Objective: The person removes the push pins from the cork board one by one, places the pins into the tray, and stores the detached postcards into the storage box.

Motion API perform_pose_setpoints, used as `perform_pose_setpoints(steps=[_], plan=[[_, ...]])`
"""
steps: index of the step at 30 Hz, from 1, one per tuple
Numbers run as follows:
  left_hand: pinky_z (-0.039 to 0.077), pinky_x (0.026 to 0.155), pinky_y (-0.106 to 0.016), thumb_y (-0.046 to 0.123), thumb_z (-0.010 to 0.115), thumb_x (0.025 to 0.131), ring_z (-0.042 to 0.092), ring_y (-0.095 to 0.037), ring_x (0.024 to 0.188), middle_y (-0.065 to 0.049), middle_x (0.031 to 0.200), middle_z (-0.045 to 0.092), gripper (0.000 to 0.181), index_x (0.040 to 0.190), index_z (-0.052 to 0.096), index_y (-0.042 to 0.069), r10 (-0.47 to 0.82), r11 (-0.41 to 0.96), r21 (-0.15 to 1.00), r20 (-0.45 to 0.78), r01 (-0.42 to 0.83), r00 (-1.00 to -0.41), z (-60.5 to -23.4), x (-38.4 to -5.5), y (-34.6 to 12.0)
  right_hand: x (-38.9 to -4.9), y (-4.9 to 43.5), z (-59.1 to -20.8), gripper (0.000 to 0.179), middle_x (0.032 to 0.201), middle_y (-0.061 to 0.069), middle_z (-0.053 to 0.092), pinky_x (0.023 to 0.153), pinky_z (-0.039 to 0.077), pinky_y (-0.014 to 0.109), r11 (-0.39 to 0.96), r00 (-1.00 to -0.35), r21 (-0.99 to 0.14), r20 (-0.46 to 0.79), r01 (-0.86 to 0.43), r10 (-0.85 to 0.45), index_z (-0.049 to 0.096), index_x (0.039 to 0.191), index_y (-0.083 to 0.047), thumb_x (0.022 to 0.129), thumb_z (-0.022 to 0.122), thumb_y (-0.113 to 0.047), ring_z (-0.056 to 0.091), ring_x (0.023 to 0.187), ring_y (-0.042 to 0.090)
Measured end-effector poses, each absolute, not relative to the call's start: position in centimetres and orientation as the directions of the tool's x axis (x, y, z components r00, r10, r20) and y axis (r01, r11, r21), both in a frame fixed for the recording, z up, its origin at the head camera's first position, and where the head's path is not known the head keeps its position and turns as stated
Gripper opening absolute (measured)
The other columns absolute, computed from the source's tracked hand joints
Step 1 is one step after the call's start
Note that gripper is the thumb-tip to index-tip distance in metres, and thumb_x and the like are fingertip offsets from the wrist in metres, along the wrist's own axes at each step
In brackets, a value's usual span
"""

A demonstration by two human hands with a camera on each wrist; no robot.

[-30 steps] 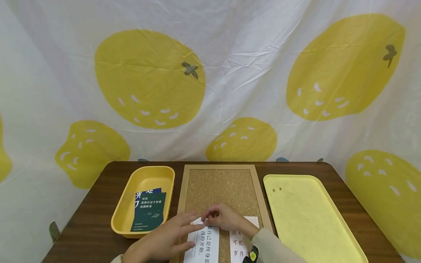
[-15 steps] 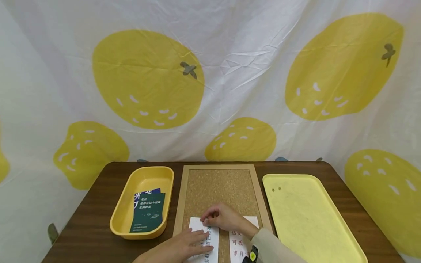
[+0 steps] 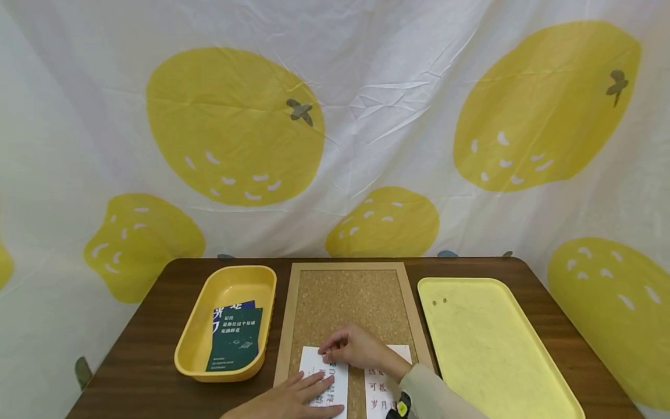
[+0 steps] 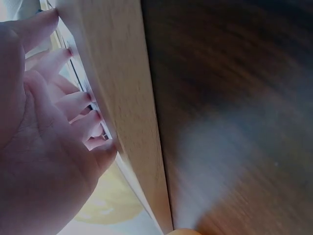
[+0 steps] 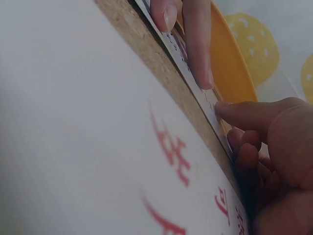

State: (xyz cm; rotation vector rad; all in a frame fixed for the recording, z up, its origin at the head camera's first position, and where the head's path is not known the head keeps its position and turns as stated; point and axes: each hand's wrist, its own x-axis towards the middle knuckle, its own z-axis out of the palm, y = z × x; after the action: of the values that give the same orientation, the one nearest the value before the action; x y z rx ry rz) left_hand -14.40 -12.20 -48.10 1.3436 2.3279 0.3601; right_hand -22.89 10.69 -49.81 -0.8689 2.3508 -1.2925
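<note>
Flanking corkboard (image 3: 348,302) — yellow basin (image 3: 235,285), tray (image 3: 497,349) — left hand (image 3: 293,400) across card (image 3: 340,384)

My board (image 3: 350,302) lies before me on the table (image 3: 141,355), with a basket (image 3: 235,284) left of it and a tray (image 3: 487,343) right. Two cards (image 3: 237,340) overlap in the basket; two small bits (image 3: 434,302) sit near the tray's far left corner. On the board's near half, my left hand (image 3: 298,396) rests on the left sheet (image 3: 310,362), my right hand (image 3: 356,347) at its far end, forearm across the right sheet (image 3: 378,393). A curtain (image 3: 377,145) hangs behind the table.
</note>
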Motion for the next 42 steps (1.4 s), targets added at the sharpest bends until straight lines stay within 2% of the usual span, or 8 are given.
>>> perform_pose_setpoints(steps=[13, 26, 42], plan=[[0.028, 0.115, -0.058, 0.070, 0.037, 0.095, 0.021, -0.022, 0.151, 0.001, 0.165, 0.020, 0.066, 0.154, 0.026, 0.043, 0.874, 0.486, 0.372, -0.194, 0.791, -0.446, -48.63, -14.23, -12.38, -22.81, 10.61, -50.08, 0.005, 0.071, -0.011, 0.059, 0.057, 0.040, 0.015, 0.402, -0.760, -0.826, 0.049, -0.396, -0.648, 0.077, 0.090, -0.015, 0.085, 0.078, -0.015, 0.048, 0.064, 0.000], [0.030, 0.113, -0.061, 0.065, 0.043, 0.097, 0.023, -0.027, 0.150, -0.004, 0.164, 0.023, 0.065, 0.155, 0.028, 0.041, 0.882, 0.470, 0.374, -0.183, 0.800, -0.434, -48.27, -14.29, -12.36, -22.76, 10.40, -50.26, 0.003, 0.071, -0.011, 0.058, 0.056, 0.038, 0.015, 0.440, -0.779, -0.811, 0.030, -0.385, -0.626, 0.074, 0.087, -0.014, 0.086, 0.077, -0.015, 0.047, 0.063, -0.001], [0.028, 0.115, -0.059, 0.066, 0.045, 0.095, 0.022, -0.024, 0.151, -0.001, 0.164, 0.022, 0.066, 0.154, 0.029, 0.041, 0.873, 0.488, 0.394, -0.219, 0.779, -0.436, -48.10, -14.44, -12.24, -22.64, 10.19, -49.78, 0.004, 0.071, -0.009, 0.058, 0.055, 0.037, 0.015, 0.466, -0.784, -0.797, 0.015, -0.383, -0.620, 0.073, 0.086, -0.011, 0.087, 0.076, -0.012, 0.047, 0.062, 0.000]])
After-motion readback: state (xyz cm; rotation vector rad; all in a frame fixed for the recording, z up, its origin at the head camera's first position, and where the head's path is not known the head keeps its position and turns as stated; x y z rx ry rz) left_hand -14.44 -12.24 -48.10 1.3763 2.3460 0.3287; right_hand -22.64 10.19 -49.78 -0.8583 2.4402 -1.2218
